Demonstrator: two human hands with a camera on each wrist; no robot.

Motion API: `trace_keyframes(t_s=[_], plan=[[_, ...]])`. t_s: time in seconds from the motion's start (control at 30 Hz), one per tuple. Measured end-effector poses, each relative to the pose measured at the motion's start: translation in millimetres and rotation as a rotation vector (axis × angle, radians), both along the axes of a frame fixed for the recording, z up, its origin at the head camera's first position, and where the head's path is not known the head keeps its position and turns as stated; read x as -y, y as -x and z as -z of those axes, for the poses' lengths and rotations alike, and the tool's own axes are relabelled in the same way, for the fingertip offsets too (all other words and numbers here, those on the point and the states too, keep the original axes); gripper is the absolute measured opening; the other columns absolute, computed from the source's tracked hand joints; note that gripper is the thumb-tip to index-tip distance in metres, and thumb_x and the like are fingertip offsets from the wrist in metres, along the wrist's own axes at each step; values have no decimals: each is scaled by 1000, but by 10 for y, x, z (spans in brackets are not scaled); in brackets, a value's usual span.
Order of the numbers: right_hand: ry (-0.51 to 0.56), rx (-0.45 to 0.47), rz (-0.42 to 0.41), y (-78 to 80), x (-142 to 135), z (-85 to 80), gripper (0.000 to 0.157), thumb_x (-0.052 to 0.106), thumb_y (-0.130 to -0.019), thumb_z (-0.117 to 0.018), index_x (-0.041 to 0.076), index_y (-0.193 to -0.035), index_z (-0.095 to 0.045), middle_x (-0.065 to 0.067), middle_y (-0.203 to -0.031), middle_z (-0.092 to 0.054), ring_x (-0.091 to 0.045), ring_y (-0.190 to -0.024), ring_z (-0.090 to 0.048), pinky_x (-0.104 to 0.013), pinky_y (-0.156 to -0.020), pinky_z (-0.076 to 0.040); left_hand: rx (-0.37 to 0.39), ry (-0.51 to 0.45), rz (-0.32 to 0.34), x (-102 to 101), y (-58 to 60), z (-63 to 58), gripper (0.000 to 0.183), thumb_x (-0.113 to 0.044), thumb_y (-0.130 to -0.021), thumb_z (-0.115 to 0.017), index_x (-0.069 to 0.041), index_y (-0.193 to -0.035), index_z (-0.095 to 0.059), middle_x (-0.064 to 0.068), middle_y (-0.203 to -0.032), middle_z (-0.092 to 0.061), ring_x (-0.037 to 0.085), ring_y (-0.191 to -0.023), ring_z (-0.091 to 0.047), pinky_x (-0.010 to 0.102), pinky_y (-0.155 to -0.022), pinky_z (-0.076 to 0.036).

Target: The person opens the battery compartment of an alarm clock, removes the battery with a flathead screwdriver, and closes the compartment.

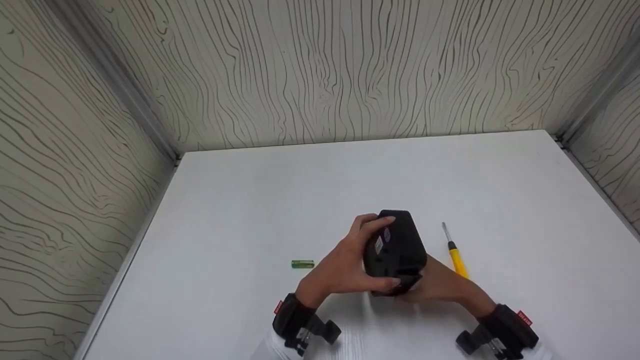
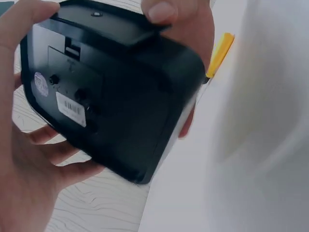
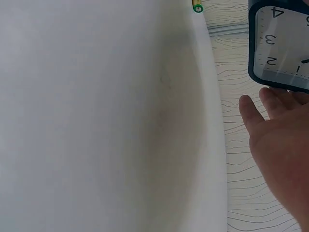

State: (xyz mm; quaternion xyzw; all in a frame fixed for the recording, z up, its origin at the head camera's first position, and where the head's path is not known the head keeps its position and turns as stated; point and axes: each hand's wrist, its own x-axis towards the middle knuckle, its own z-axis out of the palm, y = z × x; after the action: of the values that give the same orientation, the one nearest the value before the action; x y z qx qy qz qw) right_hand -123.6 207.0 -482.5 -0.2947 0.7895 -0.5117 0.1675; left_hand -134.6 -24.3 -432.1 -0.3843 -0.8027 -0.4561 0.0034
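A black alarm clock (image 1: 400, 240) is held above the table between both hands. Its back, in the left wrist view, carries small knobs (image 2: 81, 94), a barcode label (image 2: 71, 109), a round sticker (image 2: 41, 84) and a panel outline. The numbered white dial (image 3: 285, 46) shows partly in the right wrist view. My left hand (image 1: 345, 262) grips one side, thumb and fingers spread around the casing. From the other side my right hand (image 1: 435, 285) holds the clock, its thumb (image 2: 163, 11) on the edge; the casing hides much of this hand in the head view.
A green battery (image 1: 303, 264) lies on the white table (image 1: 240, 210) to the left of the hands. To their right is a screwdriver (image 1: 456, 257) with a yellow handle, partly behind the right forearm. Wood-grain-patterned panels (image 1: 320, 75) enclose the table's back and sides.
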Motion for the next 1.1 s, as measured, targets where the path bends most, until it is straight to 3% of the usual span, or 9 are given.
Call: trace_keyframes(t_s=[0.1,0.27,0.37,0.5,0.6,0.7,0.83,0.97,1.1], plan=[[23,-97,36,25,0,-60,95,18,-64,-82,24,-140,-25,1,-135,-42,-13,-117,-43,-23,-97,-38,15,-12,-7,76,-3,-10,89,-53,-70,-67,-35,-141,-15,-9,-142,-20,10,-124,-39,37,-99,-40],[42,-235,70,12,-8,-265,99,9,-60,-82,13,-142,-27,-7,-140,-37,-22,-127,-36,-43,-97,-42,3,-21,-56,232,-22,-52,93,-56,-68,-67,-29,-142,-16,-12,-144,-18,6,-129,-32,42,-103,-35],[3,-247,86,-28,-19,-364,99,4,-58,-79,13,-142,-27,-8,-139,-39,-26,-126,-37,-52,-94,-41,-14,-4,-60,288,-39,-56,96,-56,-67,-68,-28,-142,-16,-11,-144,-19,7,-126,-35,37,-101,-38],[-43,-270,89,-43,-19,-360,101,5,-57,-79,16,-142,-27,-7,-139,-39,-27,-123,-40,-56,-93,-39,-12,43,-56,315,-58,-21,94,-56,-68,-68,-32,-142,-16,-11,-141,-25,6,-118,-40,31,-97,-41],[-80,-295,97,-20,-43,-276,103,10,-56,-81,20,-142,-25,-2,-140,-37,-23,-122,-41,-54,-95,-39,-3,56,-55,330,-54,19,92,-54,-69,-69,-33,-141,-17,-9,-138,-30,6,-116,-41,29,-98,-40],[-147,-333,129,12,-98,-203,105,16,-55,-83,23,-142,-25,4,-139,-36,-16,-120,-42,-41,-96,-42,5,64,-54,348,-27,73,91,-52,-69,-70,-33,-141,-19,-7,-138,-33,6,-117,-41,29,-99,-39],[-238,-397,169,43,-158,-186,107,23,-52,-84,23,-142,-27,6,-138,-35,-13,-118,-41,-28,-91,-41,23,150,-80,379,18,200,92,-54,-68,-70,-32,-142,-19,-9,-139,-33,6,-120,-41,31,-98,-40],[-334,-428,174,72,-158,-193,106,29,-50,-83,20,-142,-31,4,-139,-33,-12,-120,-39,-31,-90,-44,87,270,-113,379,59,364,96,-57,-66,-70,-33,-143,-18,-11,-141,-28,9,-123,-39,33,-99,-40],[-433,-430,175,114,-140,-153,100,33,-52,-81,15,-139,-37,4,-139,-33,-8,-121,-36,-31,-89,-44,125,339,-113,329,110,488,94,-51,-67,-71,-25,-143,-24,-12,-142,-26,8,-121,-40,29,-98,-40]])
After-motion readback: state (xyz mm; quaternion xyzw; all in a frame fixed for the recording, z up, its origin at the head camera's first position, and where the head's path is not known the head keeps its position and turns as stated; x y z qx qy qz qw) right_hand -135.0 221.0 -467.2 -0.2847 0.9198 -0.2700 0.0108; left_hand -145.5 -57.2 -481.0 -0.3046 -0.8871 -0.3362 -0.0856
